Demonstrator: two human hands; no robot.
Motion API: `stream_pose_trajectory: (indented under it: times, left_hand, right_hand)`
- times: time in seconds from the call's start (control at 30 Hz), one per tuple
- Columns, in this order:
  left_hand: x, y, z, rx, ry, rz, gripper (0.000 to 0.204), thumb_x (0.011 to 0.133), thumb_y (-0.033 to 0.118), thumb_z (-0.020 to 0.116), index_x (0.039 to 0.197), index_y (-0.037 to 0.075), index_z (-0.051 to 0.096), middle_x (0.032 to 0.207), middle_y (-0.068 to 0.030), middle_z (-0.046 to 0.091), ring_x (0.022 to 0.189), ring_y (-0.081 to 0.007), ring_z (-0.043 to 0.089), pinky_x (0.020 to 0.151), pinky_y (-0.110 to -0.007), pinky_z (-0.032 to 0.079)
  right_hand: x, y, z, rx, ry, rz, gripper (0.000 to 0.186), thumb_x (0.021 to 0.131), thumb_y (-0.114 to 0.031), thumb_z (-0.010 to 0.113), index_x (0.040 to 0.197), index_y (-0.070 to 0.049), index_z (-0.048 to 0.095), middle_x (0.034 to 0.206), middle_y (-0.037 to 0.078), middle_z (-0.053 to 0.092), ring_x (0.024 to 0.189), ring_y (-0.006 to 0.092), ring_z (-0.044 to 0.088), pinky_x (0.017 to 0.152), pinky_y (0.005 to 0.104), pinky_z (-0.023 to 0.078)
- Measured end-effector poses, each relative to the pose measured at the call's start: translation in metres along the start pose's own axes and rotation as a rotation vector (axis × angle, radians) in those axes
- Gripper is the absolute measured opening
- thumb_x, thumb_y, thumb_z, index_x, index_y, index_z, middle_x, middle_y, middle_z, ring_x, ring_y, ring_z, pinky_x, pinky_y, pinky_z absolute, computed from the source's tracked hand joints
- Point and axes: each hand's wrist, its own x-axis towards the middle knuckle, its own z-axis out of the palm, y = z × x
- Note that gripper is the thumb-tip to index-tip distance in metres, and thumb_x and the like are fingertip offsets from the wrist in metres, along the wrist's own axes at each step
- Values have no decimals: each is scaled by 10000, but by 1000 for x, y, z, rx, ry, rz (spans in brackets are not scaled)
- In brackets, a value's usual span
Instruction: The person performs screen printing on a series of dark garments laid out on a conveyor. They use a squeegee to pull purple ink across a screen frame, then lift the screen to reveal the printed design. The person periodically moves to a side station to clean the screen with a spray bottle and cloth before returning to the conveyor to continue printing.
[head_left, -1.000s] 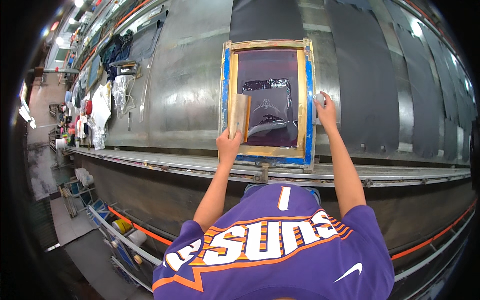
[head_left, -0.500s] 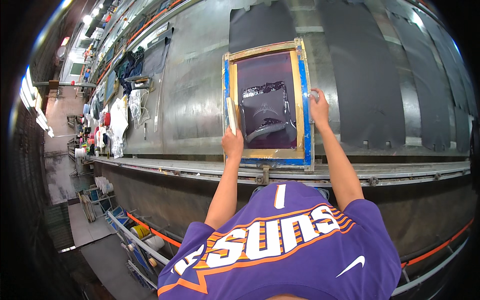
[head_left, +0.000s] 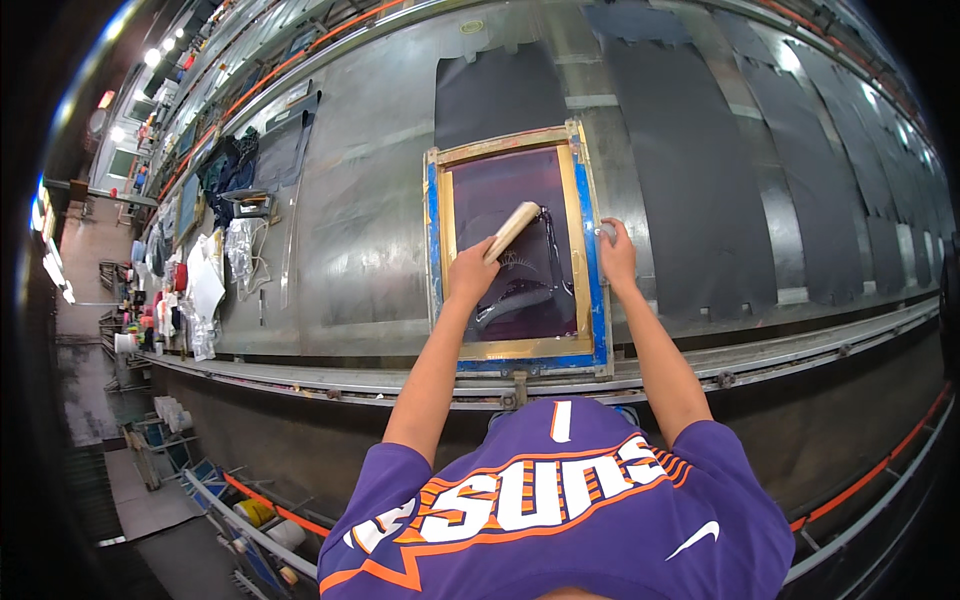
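A screen-printing frame (head_left: 601, 325), wooden with blue tape along its sides, lies on the long metal table before me. Dark wet ink (head_left: 553, 250) streaks its purplish mesh (head_left: 490, 185), where a pale arched design shows. My left hand (head_left: 468, 275) is closed round a wooden-handled squeegee (head_left: 516, 227), held slanted over the middle of the mesh. Its blade is hard to make out. At the frame's right edge, my right hand (head_left: 619, 260) grips a small pale rounded knob (head_left: 607, 232), partly hidden by the fingers. Beyond the frame's far end lies a dark sheet (head_left: 500, 92).
Several dark sheets (head_left: 685, 180) lie in strips along the table to the right. A metal rail (head_left: 400, 388) runs along its near edge. Farther left are dark clothes (head_left: 230, 170), a black device (head_left: 252, 205) and crumpled clear plastic (head_left: 203, 315).
My left hand has carried the squeegee from the frame's left side rightward over the mesh, tilting it. My right hand stays at the right edge. The whole view has shifted.
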Motion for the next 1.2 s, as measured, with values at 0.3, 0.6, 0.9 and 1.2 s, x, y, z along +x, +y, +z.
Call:
stream_pose_trajectory:
  times: [0.3,0.6,0.9,1.2]
  left_hand:
    - [2,-30,-3,-106,-50,340,546,737,-38,623,1249,144,674,1220,-118,678,1108,-344,640,975,-403,508]
    - [-162,-37,18,-7,34,481,620,718,-48,655,1312,130,629,1364,-78,615,1303,-300,540,1098,-425,420]
    - [-147,-75,-14,-389,549,6,434,903,318,717,1179,-15,672,1204,-163,682,1083,-345,646,917,-377,498]
    - [-135,-124,-11,-1300,243,-559,719,852,579,726,1170,-60,641,1093,-139,703,974,-215,684,832,-360,531]
  right_hand:
    - [7,3,-2,-76,-44,-20,273,921,-197,616,1185,-133,644,667,130,615,642,283,618,662,418,477]
    - [6,-13,-2,-14,37,-60,215,952,-211,600,1116,-97,679,672,118,615,629,231,590,648,395,463]
    - [-26,-43,-24,104,164,-269,222,980,-228,577,1115,-79,671,599,75,511,549,169,481,559,375,399]
    - [-64,-87,-44,444,27,-245,244,1005,-134,540,1212,-47,634,697,-68,458,600,24,377,517,218,304]
